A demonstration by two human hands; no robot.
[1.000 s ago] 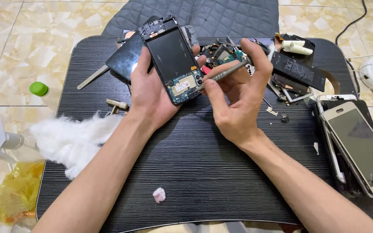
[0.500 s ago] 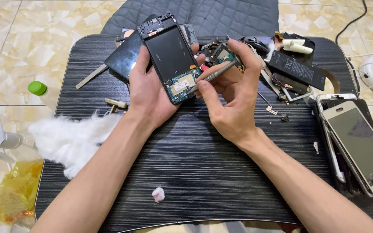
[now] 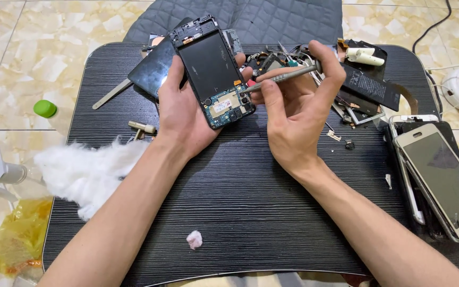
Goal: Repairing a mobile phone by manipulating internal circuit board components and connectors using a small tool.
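Looking down over the dark wood-grain table [image 3: 251, 212], I saw my left hand [image 3: 184, 119] wrapped around an opened phone [image 3: 213, 69], back cover off, held tilted above the table's far-middle part. The thumb ran up the phone's left edge and the other fingers curled behind it, closed firmly on the frame. A black panel filled most of its back, and a small circuit board sat exposed at the lower end.

My right hand [image 3: 298, 114] pinched a slim metal screwdriver [image 3: 280, 78] between thumb and fingertips, the index finger arched over the shaft. The fingers were closed tight on the tool, and its tip rested at the right edge of the circuit board, near the phone's lower corner.

Behind the phone lay a dark glass panel [image 3: 152, 69], and a flat metal pry tool [image 3: 111, 94] stuck out to its left. A heap of loose parts and cables [image 3: 293, 56] sat beyond my right hand, with a black battery [image 3: 373, 87] just beside it. At the right edge lay a gold phone with a cracked screen [image 3: 442, 178], resting on another handset.

On the left, a tuft of white cotton [image 3: 83, 170] overhung the table edge, and a small pinkish wad [image 3: 194, 239] lay near the front. A bottle with a green cap [image 3: 45, 109] stood on the tiled floor.
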